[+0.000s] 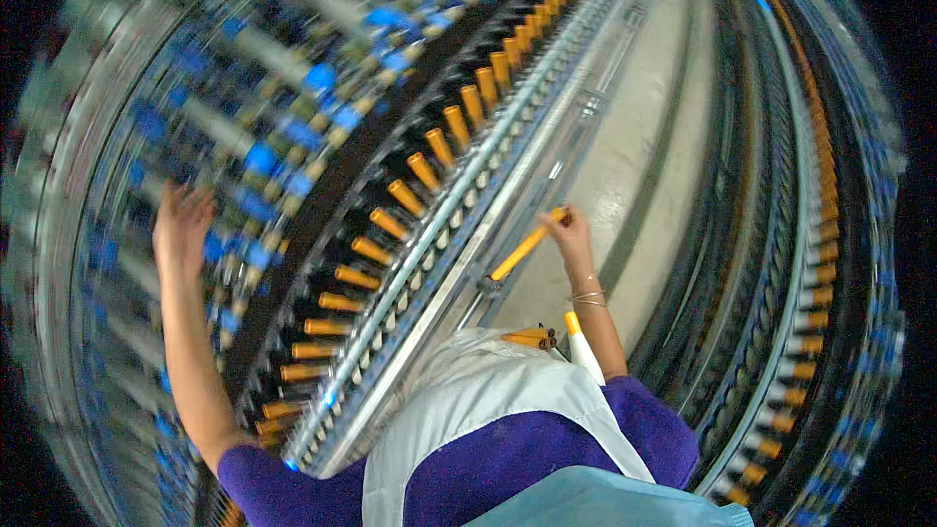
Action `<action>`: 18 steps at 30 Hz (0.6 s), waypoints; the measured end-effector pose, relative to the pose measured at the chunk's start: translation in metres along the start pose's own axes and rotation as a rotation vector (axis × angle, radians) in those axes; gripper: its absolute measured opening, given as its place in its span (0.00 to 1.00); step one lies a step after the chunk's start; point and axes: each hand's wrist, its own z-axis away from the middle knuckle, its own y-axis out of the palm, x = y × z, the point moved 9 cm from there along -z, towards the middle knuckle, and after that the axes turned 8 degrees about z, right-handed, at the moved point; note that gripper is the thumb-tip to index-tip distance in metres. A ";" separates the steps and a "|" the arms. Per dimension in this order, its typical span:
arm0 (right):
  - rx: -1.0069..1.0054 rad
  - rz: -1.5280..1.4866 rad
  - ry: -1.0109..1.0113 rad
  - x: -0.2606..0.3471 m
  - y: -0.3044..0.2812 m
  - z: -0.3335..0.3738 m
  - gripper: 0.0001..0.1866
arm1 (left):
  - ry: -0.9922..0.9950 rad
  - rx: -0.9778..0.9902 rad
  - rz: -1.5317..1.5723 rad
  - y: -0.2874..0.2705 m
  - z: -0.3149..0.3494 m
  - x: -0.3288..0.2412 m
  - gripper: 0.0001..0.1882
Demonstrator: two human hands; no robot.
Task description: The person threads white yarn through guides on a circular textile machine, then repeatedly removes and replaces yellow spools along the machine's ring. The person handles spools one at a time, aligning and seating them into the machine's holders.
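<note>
My right hand (574, 236) pinches the upper end of a long orange bobbin tube (525, 249). The tube slants down to the left, its dark lower end over the machine's front rail. My left hand (183, 226) is raised on the left, close to the blue parts (259, 158) of the spinning frame. Motion smears its fingers, so their closure and any thread in them cannot be made out. Between my arms runs a row of upright orange bobbins (423, 172) on the frame. At my waist, several orange tubes (530, 337) and a white, orange-tipped bobbin (584, 346) stick out by the white apron (429, 376).
Metal rails (508, 176) run diagonally along the frame's front. A pale floor aisle (639, 137) separates it from a second spinning frame (781, 234) on the right, which carries its own row of orange bobbins (808, 344). Much of the left machine is blurred.
</note>
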 end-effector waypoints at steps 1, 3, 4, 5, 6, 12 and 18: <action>0.030 -0.096 -0.008 0.003 0.012 -0.002 0.12 | -0.108 -0.028 0.284 0.001 0.014 0.011 0.40; 0.108 -0.147 -0.048 0.011 0.035 -0.002 0.10 | -0.004 -0.012 0.160 0.005 0.025 0.005 0.41; 0.145 -0.163 -0.023 0.011 0.047 -0.001 0.10 | -0.021 -0.022 0.149 0.009 0.021 0.006 0.40; 0.159 -0.163 0.030 0.006 0.058 0.000 0.09 | -0.060 -0.016 0.127 0.012 0.013 0.011 0.41; 0.247 -0.238 0.030 0.007 0.074 0.004 0.09 | -0.131 -0.090 0.149 0.010 0.002 0.018 0.41; 0.418 -0.230 0.042 -0.006 0.114 0.029 0.08 | -0.269 -0.310 -0.075 -0.007 -0.058 0.051 0.39; 0.374 -0.267 0.012 -0.006 0.103 0.035 0.08 | -0.325 -0.410 -0.302 -0.021 -0.079 0.060 0.35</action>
